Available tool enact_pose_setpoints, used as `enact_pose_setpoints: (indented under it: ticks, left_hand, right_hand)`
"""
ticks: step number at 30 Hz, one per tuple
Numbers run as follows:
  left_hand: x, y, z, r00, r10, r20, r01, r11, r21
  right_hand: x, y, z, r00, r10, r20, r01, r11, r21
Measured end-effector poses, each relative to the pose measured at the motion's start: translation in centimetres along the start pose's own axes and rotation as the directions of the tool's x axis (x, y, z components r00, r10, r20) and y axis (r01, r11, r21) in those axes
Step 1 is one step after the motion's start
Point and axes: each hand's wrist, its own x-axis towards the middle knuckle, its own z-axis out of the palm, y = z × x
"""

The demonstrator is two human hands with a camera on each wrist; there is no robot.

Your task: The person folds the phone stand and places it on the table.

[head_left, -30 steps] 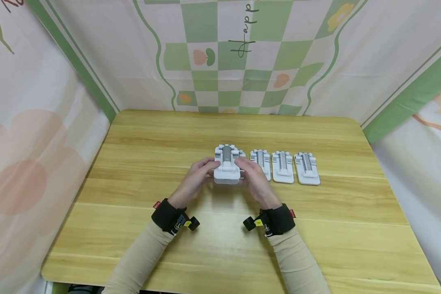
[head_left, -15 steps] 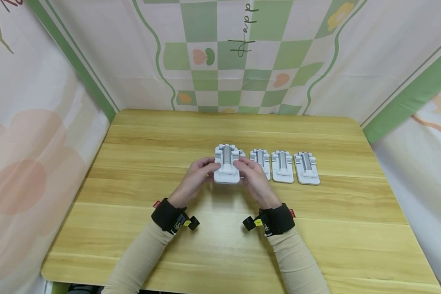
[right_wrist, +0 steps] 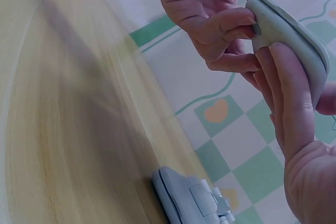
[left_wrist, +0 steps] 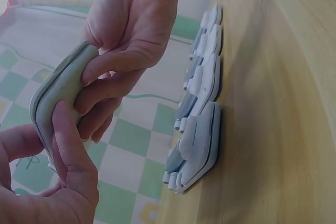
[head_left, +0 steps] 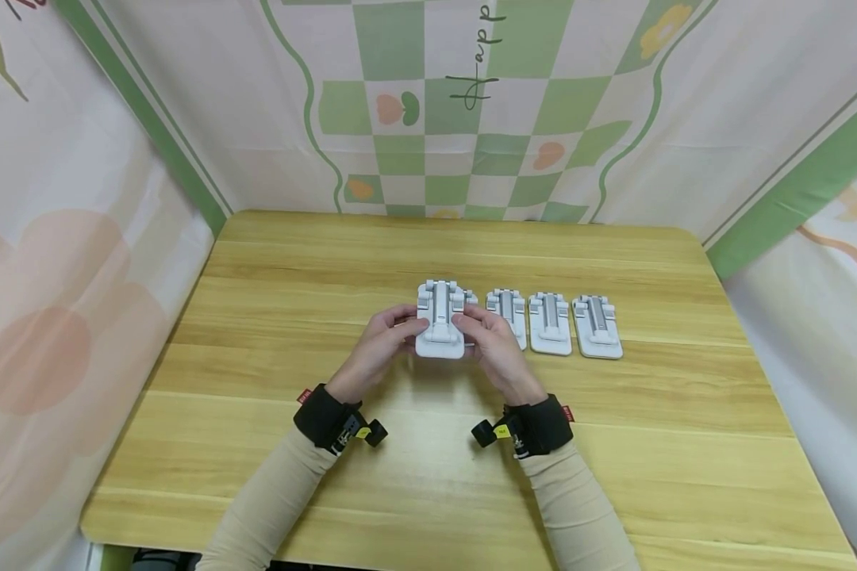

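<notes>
Both hands hold one white folding phone stand [head_left: 440, 341] above the middle of the table, folded flat with its hinge end away from me. The left hand [head_left: 377, 349] grips its left edge, thumb on top. On the opposite edge is the right hand [head_left: 498, 350], its thumb also on the upper face. Fingers of both hands support the smooth underside, as the left wrist view shows with the stand [left_wrist: 63, 85] between them. Several matching folded stands lie in a row on the table; the nearest one [left_wrist: 194, 148] is partly hidden behind the held stand in the head view.
Rightward along the row are folded stands, among them a middle one [head_left: 550, 325] and the outermost one [head_left: 597, 329]. The wooden table [head_left: 314, 262] meets a patterned curtain [head_left: 446, 151] at its back edge. Black camera straps [head_left: 541, 426] wrap both wrists.
The held stand has tilted slightly, so its upper face shows more and its thick front edge less. The right thumb has shifted a little toward me. The stands on the table stay put.
</notes>
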Motion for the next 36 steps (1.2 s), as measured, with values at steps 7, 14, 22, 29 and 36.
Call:
enact_pose_setpoints:
  ticks: [7,14,22,29,36]
  left_hand:
    - [0.0,-0.1,0.0,1.000,-0.009,0.000,0.009,1.000,-0.003]
    - [0.0,0.0,-0.1,1.000,-0.019,-0.004,0.019,0.999,0.026]
    - [0.0,-0.1,-0.3,1.000,0.002,-0.003,-0.002,1.000,0.022]
    - [0.0,0.1,-1.0,1.000,0.013,-0.020,-0.012,0.997,0.077]
    - [0.6,0.0,-3.2,0.995,0.010,-0.096,0.004,0.990,0.144]
  right_hand:
    - [0.0,0.1,-0.1,1.000,0.004,0.010,-0.003,1.000,-0.015]
    - [0.1,0.2,-0.1,0.999,0.033,-0.015,-0.034,0.999,-0.028]
    - [0.2,0.2,0.0,0.998,0.060,-0.034,-0.061,0.997,-0.036]
    - [0.5,0.2,-0.5,0.992,0.090,-0.094,-0.092,0.995,-0.027]
    - [0.6,-0.4,-1.6,0.980,0.032,-0.197,-0.034,0.999,-0.005]
